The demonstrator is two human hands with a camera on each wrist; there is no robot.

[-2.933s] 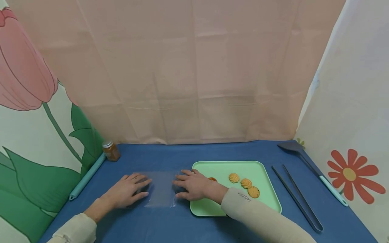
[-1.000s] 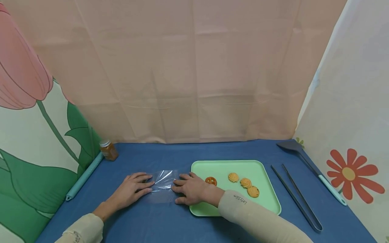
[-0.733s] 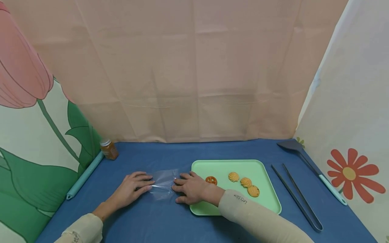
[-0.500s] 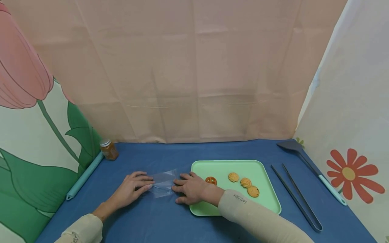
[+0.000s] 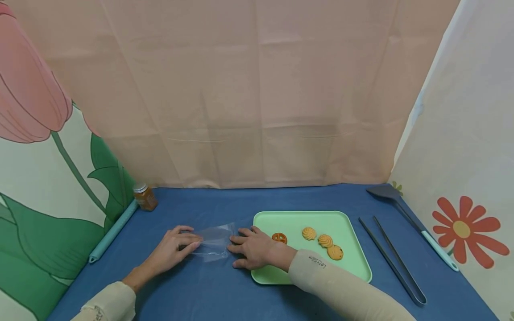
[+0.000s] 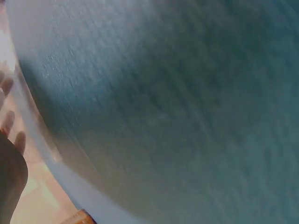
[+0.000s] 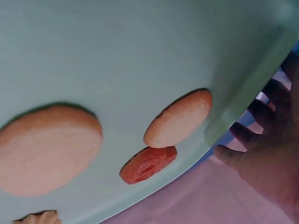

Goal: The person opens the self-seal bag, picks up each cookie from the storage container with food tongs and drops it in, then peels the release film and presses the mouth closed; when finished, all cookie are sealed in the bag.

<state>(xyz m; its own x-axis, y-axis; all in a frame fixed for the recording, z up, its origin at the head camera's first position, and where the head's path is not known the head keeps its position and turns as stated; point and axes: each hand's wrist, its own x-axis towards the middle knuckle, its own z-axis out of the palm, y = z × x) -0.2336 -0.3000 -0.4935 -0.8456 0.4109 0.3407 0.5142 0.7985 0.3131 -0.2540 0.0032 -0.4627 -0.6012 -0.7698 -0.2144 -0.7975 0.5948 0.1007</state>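
Observation:
A clear plastic bag (image 5: 214, 240) lies on the blue tablecloth, between the two hands. At its left end, my left hand (image 5: 172, 249) pinches the film, thumb close against slightly bent fingers. My right hand (image 5: 252, 248) rests with spread, fairly straight fingers on the bag's right edge, its palm over the left rim of a green tray (image 5: 289, 218). The right wrist view shows this hand (image 7: 275, 149) beyond the tray's rim. On the tray lie a pretzel (image 5: 279, 237) and several cookies (image 5: 325, 241). The left wrist view shows mostly blurred cloth and hides the left grip.
Right of the tray lie dark tongs (image 5: 395, 263) and a spatula (image 5: 417, 229) with a pale handle. At the back left stands a lidded brown jar (image 5: 145, 197), beside a long teal roll (image 5: 114, 232) along the table's left edge.
Both hands came closer to the bag, the left moving right. Since half a second ago, the left fingers have bent and drawn slightly left, and the film has shifted. The right hand stays put.

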